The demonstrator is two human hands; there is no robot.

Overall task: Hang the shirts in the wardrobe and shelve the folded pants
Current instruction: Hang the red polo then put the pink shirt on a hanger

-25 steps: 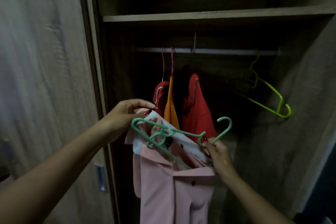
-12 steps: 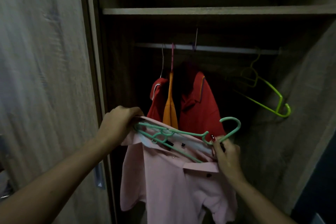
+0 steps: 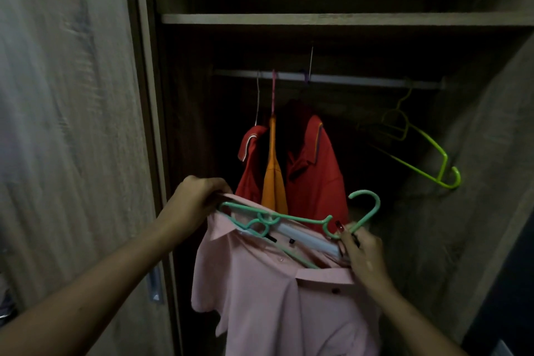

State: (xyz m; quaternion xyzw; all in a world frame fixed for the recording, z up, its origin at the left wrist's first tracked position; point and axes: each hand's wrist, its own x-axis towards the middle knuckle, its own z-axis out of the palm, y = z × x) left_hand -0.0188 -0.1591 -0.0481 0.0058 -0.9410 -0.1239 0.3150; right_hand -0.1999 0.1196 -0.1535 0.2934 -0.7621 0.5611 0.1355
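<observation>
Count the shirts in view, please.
4. A pink shirt with a mint hanger, held by the left hand and right hand; on the rod, the left red shirt, an orange shirt beside it, the right red shirt. The dark interior may hide more.

Glossy plastic hanger (image 3: pixel 300 218) — matt cloth shirt (image 3: pixel 277 298).

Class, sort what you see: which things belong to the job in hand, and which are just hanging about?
In use: pink shirt, mint hanger, left hand, right hand, rail.
Idle: red shirts, orange garment, lime hanger, shelf.
</observation>
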